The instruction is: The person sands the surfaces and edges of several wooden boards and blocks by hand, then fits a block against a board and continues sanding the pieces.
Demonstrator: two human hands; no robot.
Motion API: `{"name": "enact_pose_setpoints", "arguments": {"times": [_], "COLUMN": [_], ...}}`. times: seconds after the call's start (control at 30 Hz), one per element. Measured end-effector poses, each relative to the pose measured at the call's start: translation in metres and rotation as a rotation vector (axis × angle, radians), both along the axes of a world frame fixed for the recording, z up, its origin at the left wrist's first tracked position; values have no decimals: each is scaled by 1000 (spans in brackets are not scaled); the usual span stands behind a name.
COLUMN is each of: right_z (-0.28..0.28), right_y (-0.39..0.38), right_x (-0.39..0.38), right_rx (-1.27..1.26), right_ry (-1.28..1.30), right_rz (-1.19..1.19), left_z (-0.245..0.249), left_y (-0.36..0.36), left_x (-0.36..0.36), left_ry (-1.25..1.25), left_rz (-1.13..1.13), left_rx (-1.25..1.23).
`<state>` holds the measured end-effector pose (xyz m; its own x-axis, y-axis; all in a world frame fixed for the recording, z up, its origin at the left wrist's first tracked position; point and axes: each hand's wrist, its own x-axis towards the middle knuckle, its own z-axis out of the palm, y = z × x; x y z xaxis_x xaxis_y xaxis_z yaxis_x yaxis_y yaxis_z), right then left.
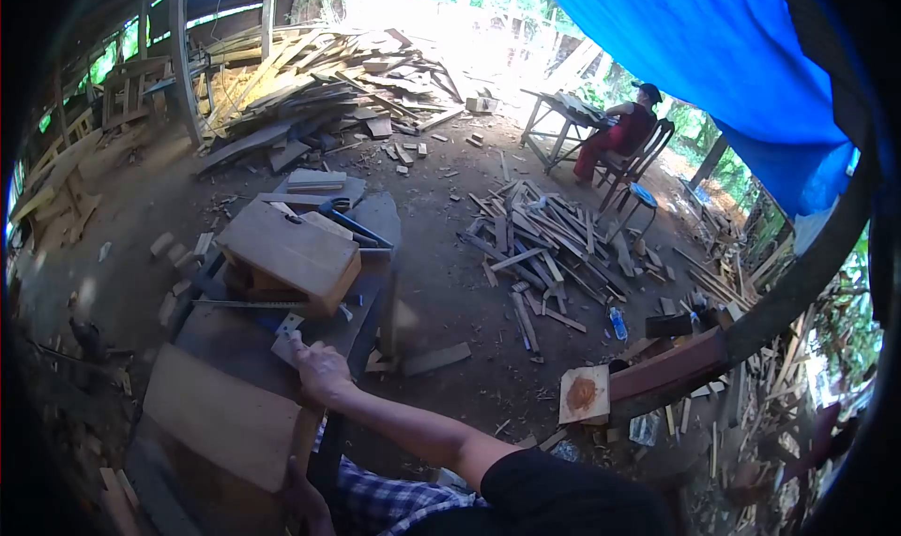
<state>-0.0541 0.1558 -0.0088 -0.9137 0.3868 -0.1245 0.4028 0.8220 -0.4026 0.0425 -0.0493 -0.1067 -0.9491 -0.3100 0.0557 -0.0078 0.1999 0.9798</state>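
My right hand (326, 372) reaches over the dark workbench (221, 334). Its fingers pinch a small flat pale piece (290, 324) with dark spots; I cannot make out its exact kind. In front of that hand a wooden box (291, 247) rests on the bench, a thin metal strip (249, 303) lying along its near side. Closer to me, a wooden drawer-like box (221, 414) with a broad flat face sits on the bench. At its right edge is my left hand (308, 503), in shadow, its fingers mostly hidden.
A black-and-blue tool (352, 224) lies behind the box. Scrap wood (554, 245) is heaped on the ground to the right, with a larger plank pile (328, 76) behind. A person (624, 137) sits at a table (568, 109). A blue tarp (694, 48) hangs at upper right.
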Motion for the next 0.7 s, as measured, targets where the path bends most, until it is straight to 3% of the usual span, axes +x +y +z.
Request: {"name": "enact_pose_setpoints", "arguments": {"times": [0.17,0.27,0.37,0.43,0.47,0.5,0.53,0.57,0.6,0.67,0.7], "right_z": [6,-1,-13,7,6,7,10,17,23,16,15], "right_y": [2,1,-2,1,6,5,2,-2,-7,-1,1], "right_x": [-2,-1,-3,0,0,-1,-3,-4,-5,0,-1], "right_rx": [-6,34,178,208,174,190,190,186,201,241,249], "right_ry": [40,41,99,19,34,35,8,-39,-102,-33,-34], "right_rz": [22,20,-9,56,124,131,103,103,103,138,158], "left_z": [-16,14,-28,31,12,-1,-10,6,-37,1,-2], "left_y": [-10,4,-25,-9,-21,-14,-14,-3,-11,1,2], "left_x": [-3,7,6,11,11,6,6,8,7,-2,-4], "left_ry": [7,-54,-188,-350,-204,-128,-43,115,258,305,303], "left_rz": [-4,18,-224,-303,-469,-367,-417,-258,-208,-129,-109], "left_rx": [-107,-195,-178,-259,-334,-188,-209,100,-363,-15,-11]}}
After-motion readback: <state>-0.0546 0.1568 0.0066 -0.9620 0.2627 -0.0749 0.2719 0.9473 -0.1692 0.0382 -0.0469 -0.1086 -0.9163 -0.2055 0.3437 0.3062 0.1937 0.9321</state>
